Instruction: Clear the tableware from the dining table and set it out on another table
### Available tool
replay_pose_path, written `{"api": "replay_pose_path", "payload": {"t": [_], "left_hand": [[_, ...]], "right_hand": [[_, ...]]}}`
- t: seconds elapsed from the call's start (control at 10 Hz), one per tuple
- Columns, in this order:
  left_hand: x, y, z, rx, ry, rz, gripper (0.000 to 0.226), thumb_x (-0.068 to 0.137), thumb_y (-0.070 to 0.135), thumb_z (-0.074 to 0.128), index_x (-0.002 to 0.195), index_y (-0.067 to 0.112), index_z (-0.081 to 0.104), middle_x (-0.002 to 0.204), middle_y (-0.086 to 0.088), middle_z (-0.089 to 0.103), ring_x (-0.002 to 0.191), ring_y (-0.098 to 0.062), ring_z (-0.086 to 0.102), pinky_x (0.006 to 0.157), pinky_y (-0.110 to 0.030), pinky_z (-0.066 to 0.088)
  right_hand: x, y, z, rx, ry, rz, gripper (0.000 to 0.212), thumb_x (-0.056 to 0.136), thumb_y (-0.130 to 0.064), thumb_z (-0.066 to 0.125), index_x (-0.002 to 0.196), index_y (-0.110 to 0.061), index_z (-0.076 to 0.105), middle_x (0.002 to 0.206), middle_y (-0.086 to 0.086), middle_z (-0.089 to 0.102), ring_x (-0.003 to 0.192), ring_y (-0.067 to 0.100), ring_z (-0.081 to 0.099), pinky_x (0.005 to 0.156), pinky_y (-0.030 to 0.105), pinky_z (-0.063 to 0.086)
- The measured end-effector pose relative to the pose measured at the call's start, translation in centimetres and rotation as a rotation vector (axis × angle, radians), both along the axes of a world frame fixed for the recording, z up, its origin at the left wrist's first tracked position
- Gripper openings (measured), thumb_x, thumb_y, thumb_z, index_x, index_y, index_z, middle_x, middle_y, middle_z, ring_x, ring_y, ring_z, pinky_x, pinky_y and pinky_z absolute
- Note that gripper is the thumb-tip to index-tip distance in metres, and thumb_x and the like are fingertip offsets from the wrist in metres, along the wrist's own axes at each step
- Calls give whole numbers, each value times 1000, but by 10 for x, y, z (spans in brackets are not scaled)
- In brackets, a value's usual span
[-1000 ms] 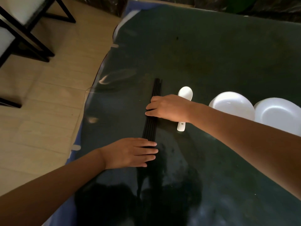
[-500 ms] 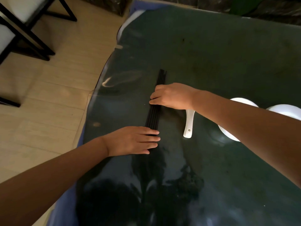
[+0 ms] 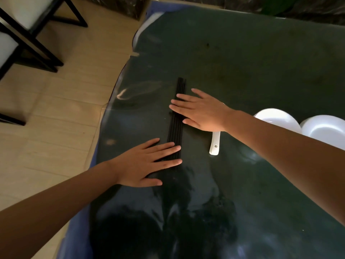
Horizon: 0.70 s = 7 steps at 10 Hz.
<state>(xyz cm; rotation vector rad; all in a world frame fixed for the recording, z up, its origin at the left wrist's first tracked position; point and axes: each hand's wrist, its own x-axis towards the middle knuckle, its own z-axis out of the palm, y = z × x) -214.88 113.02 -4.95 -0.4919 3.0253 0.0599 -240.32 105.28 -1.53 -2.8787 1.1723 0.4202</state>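
Observation:
A bundle of several black chopsticks [image 3: 176, 128] lies side by side on the dark glass table [image 3: 242, 62], pointing away from me. My left hand [image 3: 147, 163] rests flat with fingers spread on their near end. My right hand [image 3: 201, 111] lies flat, fingers apart, across their far half. A white ceramic spoon [image 3: 214, 144] lies just right of the chopsticks, its bowl hidden under my right wrist. Two white bowls [image 3: 276, 118] [image 3: 326, 129] stand at the right, partly behind my right forearm.
The table's left edge [image 3: 112, 113] runs diagonally beside a light tiled floor [image 3: 56, 109]. A black-framed chair [image 3: 22, 34] stands at the upper left. A dark wall borders the table's far side.
My right hand has opened from curled fingers to a flat spread palm on the chopsticks. My left hand has flattened and spread too. The chopsticks stay in place.

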Motion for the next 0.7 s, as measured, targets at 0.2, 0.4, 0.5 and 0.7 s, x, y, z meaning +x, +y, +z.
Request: {"api": "replay_pose_path", "payload": {"t": [0.2, 0.4, 0.5, 0.7], "left_hand": [[2, 2, -2, -47, -28, -4, 67, 89, 60, 32, 147, 32, 13, 155, -4, 15, 143, -24, 13, 110, -55, 11], [5, 0, -2, -39, -49, -1, 68, 88, 60, 34, 147, 31, 15, 155, -3, 15, 143, -22, 13, 109, -57, 11], [7, 1, -2, 14, -66, 19, 69, 88, 61, 32, 147, 31, 12, 156, -4, 11, 145, -21, 6, 111, -56, 6], [-5, 7, 20, 42, -98, 64, 70, 87, 65, 27, 146, 29, 17, 155, -3, 11, 144, -22, 5, 110, -56, -3]], "right_hand": [[-4, 1, -5, 44, 104, -58, 58, 96, -47, 16, 147, -27, -3, 158, -7, -1, 145, 13, -1, 116, 48, -2], [-6, 3, -5, 59, 127, -80, 59, 96, -49, 16, 147, -28, -6, 158, -7, -3, 145, 14, -2, 116, 48, -2], [-4, 5, -5, 71, 138, -101, 59, 96, -49, 16, 147, -27, -5, 158, -7, -2, 146, 14, -2, 115, 50, -3], [3, 14, 13, 16, 48, -188, 54, 97, -43, 25, 147, -24, 16, 155, 1, 23, 144, 19, 17, 116, 48, 6]]}}
